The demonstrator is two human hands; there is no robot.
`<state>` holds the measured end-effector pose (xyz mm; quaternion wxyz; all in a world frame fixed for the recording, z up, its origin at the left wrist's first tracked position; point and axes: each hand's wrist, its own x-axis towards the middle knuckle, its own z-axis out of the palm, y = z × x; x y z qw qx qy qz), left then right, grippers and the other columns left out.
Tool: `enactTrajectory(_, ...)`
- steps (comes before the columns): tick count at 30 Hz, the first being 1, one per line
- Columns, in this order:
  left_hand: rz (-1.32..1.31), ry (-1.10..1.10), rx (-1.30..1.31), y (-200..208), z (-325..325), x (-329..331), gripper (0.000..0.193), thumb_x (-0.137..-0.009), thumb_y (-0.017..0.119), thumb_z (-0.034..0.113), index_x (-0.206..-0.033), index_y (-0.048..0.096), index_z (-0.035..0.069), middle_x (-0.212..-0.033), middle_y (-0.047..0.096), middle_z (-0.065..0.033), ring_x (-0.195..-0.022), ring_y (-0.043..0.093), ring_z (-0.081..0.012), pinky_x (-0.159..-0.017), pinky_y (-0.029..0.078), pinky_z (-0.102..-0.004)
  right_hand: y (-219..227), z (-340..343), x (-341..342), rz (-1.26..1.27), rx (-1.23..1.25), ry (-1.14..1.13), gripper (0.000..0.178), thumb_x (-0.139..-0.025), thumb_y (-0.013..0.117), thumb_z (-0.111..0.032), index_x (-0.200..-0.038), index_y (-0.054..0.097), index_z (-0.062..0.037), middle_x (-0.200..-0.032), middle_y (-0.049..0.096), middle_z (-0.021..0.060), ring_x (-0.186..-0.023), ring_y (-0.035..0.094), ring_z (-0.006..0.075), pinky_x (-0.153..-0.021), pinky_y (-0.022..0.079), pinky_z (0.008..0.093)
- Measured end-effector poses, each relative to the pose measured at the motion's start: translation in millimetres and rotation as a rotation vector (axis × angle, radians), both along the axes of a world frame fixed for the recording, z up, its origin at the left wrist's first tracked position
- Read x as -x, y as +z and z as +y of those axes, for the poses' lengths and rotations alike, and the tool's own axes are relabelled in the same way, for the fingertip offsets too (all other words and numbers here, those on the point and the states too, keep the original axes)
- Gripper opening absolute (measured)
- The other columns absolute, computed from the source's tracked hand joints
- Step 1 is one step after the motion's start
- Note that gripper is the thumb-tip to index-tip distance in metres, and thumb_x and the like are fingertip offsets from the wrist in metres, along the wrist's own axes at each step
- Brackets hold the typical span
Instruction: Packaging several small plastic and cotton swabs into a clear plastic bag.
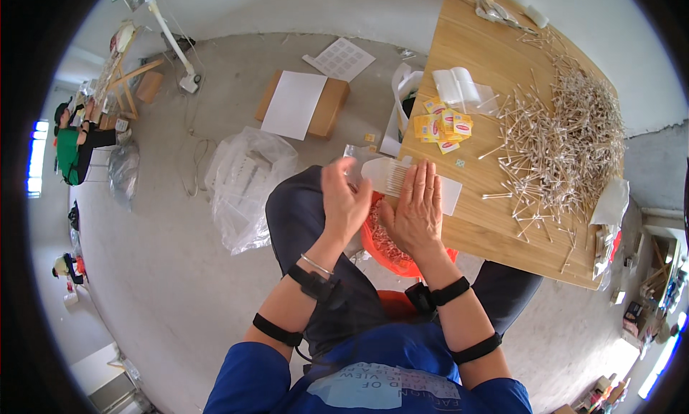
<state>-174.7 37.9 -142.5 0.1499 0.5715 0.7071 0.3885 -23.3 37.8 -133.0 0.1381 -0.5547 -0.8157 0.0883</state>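
My right hand [415, 207] lies flat, fingers stretched out, at the table's near left edge. Under and beside its fingers are a neat row of cotton swabs [395, 176] and a white card [451, 194]. To the left, my left hand [346, 204] is raised with its thumb and fingers apart, holding nothing that I can see; its fingertips are slightly smeared. Just beyond it a clear plastic bag [357, 154] shows at the table's edge. Below both hands hangs an orange-red bag [409, 269] full of small reddish-white pieces.
A big heap of loose cotton swabs [563, 138] covers the right of the wooden table [477, 220]. Yellow labels [441, 125] and clear bags [459, 87] lie further back. A large plastic bag [247, 184] and a cardboard box [331, 109] rest on the floor. Another person [69, 150] sits far left.
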Motion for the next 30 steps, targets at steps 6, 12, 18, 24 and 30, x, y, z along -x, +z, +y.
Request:
enactTrajectory(6,-1.495,0.336,0.442,-12.8,13.8,13.5,0.035,-0.088,0.072,0.029,-0.11,0.057,0.006,-0.089,0.06,0.0,-0.072,0.056,-0.0107,-0.067,0.048,-0.0236,3.5,-0.2,3.6,0.002,0.034,-0.01,0.081,-0.088,0.051,-0.041,-0.141,0.026,0.0144,-0.151,0.021,0.032,-0.144,0.015,0.0426,-0.119,0.011,0.0479)
enactTrajectory(12,-1.413,0.156,0.532,1.8,13.0,15.1,0.04,-0.085,0.074,0.016,-0.118,0.057,0.001,-0.091,0.064,-0.0038,-0.076,0.063,-0.0129,-0.063,0.052,-0.0247,3.8,-0.2,4.3,-0.017,0.052,-0.02,0.081,-0.09,0.049,-0.044,-0.142,0.026,0.0133,-0.152,0.02,0.0307,-0.145,0.013,0.0409,-0.119,0.009,0.0466)
enactTrajectory(18,-1.314,0.101,0.517,8.0,10.9,3.2,0.041,-0.08,0.076,0.006,-0.117,0.058,-0.002,-0.094,0.068,-0.0087,-0.082,0.067,-0.0155,-0.067,0.056,-0.026,0.8,0.2,5.1,-0.007,0.05,-0.009,0.084,-0.088,0.051,-0.044,-0.143,0.024,0.0139,-0.152,0.019,0.0314,-0.145,0.013,0.0421,-0.119,0.009,0.048)
enactTrajectory(24,-1.329,0.133,0.526,7.6,8.5,0.5,0.04,-0.079,0.077,0.006,-0.114,0.06,-0.002,-0.092,0.068,-0.0097,-0.075,0.067,-0.016,-0.065,0.055,-0.0266,2.1,0.8,7.0,0.0,0.057,-0.011,0.084,-0.089,0.051,-0.044,-0.143,0.023,0.0138,-0.152,0.019,0.0312,-0.145,0.013,0.0424,-0.119,0.009,0.0483)
enactTrajectory(30,-1.187,0.099,0.429,11.6,8.8,-7.4,0.038,-0.077,0.078,0.005,-0.11,0.061,-0.005,-0.091,0.069,-0.0106,-0.073,0.066,-0.0163,-0.066,0.055,-0.0276,2.4,1.1,6.8,-0.008,0.087,-0.004,0.086,-0.091,0.049,-0.049,-0.144,0.022,0.0128,-0.153,0.017,0.0296,-0.145,0.011,0.0419,-0.119,0.007,0.0476)
